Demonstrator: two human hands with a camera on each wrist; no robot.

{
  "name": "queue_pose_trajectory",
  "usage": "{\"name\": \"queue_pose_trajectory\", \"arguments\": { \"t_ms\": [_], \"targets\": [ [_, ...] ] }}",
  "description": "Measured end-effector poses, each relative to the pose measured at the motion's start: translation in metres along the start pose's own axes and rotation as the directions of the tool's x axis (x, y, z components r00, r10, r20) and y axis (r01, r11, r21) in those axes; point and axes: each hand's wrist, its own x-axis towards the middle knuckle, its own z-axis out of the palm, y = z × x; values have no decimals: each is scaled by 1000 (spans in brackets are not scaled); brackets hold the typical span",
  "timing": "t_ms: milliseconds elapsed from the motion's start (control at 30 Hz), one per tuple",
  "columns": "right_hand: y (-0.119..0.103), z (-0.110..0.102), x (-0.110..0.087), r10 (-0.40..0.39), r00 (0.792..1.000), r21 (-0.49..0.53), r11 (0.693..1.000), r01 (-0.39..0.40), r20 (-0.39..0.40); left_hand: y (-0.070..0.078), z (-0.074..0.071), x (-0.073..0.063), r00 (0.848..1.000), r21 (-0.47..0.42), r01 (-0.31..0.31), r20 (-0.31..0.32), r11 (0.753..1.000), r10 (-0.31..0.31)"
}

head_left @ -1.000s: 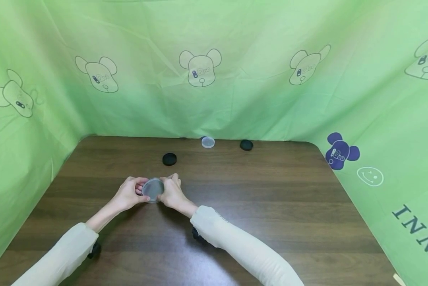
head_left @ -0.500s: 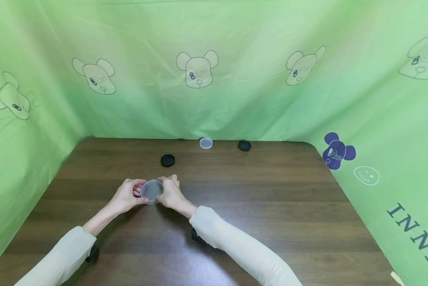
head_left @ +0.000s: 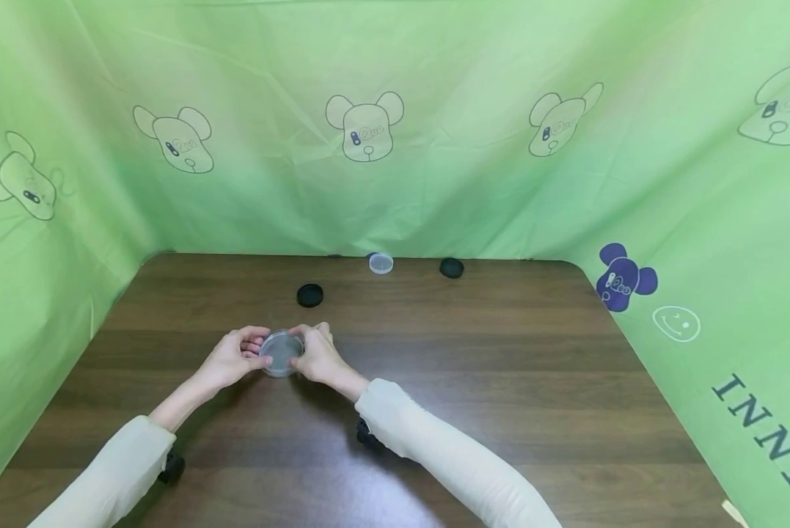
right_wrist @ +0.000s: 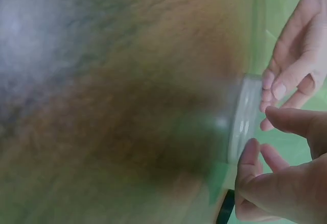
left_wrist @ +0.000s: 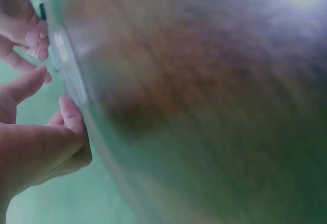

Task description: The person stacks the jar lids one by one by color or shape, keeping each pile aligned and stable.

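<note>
A clear, shallow round container (head_left: 282,354) sits between both hands, left of the middle of the wooden table in the head view. At its left rim, my left hand (head_left: 231,359) grips it with the thumb towards the near side and the fingers bent behind. My right hand (head_left: 320,358) pinches the right rim, index finger at the far side and thumb nearer me. In the left wrist view the container (left_wrist: 70,68) appears edge-on beside the fingertips. The right wrist view shows its transparent side wall (right_wrist: 244,117), with the right index fingertip against it.
A black round lid-like disc (head_left: 310,295) lies just beyond the hands. Farther back are a clear round piece (head_left: 381,264) and another black disc (head_left: 452,268), near the green curtain (head_left: 368,205) that encloses the wooden table (head_left: 500,411).
The left thumb has shifted slightly up along the container's rim, away from the near edge. The right hand keeps its pinch, and the container stays in almost the same place.
</note>
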Motion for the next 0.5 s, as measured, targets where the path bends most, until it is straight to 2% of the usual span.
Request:
{"name": "queue_pose_trajectory", "arguments": {
  "t_ms": [167, 333, 500],
  "targets": [
    [2, -6, 0, -36, 999, 6, 999, 36, 8, 0, -4, 3, 999, -81, 44, 18, 996, -43],
    [2, -9, -1, -43, 999, 14, 999, 42, 10, 2, -5, 4, 998, -140, 55, 23, 989, -52],
    [2, -10, -6, -61, 998, 93, 994, 62, -6, 3, -10, 0, 998, -230, 69, 2, 971, -70]
  ]
}}
